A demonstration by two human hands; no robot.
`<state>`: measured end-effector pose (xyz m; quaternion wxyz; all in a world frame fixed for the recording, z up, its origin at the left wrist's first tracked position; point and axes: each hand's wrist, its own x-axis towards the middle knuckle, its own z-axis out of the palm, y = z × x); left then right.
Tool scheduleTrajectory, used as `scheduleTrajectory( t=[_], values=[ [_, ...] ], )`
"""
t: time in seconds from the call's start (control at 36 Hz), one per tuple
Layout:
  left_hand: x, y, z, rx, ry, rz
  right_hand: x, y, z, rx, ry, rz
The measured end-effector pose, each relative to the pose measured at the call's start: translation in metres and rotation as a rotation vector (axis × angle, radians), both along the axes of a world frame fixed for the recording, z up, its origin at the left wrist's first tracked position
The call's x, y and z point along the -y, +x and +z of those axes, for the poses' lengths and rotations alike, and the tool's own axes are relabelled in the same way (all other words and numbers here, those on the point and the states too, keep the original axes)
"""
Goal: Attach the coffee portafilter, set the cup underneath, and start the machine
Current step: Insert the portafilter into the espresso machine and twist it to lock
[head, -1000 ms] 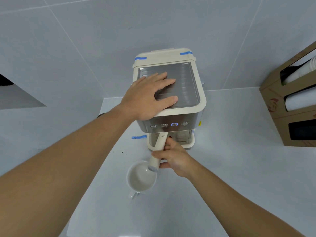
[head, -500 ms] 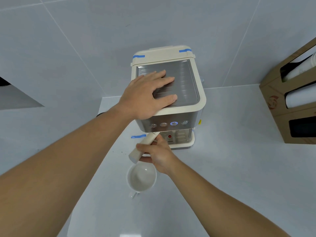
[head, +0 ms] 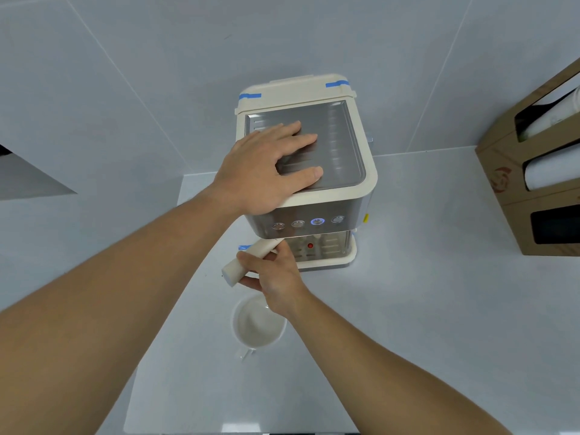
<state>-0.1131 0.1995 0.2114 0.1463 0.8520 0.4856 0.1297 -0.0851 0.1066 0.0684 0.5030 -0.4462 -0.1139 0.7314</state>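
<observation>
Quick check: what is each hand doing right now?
Left hand: open, pressed flat on top of the coffee machine.
Right hand: closed around the portafilter handle.

The portafilter (head: 251, 260) head is hidden beneath the coffee machine (head: 332, 196).

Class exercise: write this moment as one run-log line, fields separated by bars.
left hand: flat on coffee machine top | right hand: gripping portafilter handle, angled left | cup: on counter, not under machine
</observation>
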Motion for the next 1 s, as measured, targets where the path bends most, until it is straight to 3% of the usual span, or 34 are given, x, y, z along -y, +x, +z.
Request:
scheduleTrajectory(
  t=[0.53,1.0],
  values=[
    [-0.002,0.0,-0.002,-0.003,0.009,-0.003,-0.004,-0.011,0.001,0.055,0.02,-0.068],
    [-0.001,-0.001,-0.002,0.005,0.007,-0.001,0.017,0.015,-0.001,0.051,0.05,0.062]
  ],
)
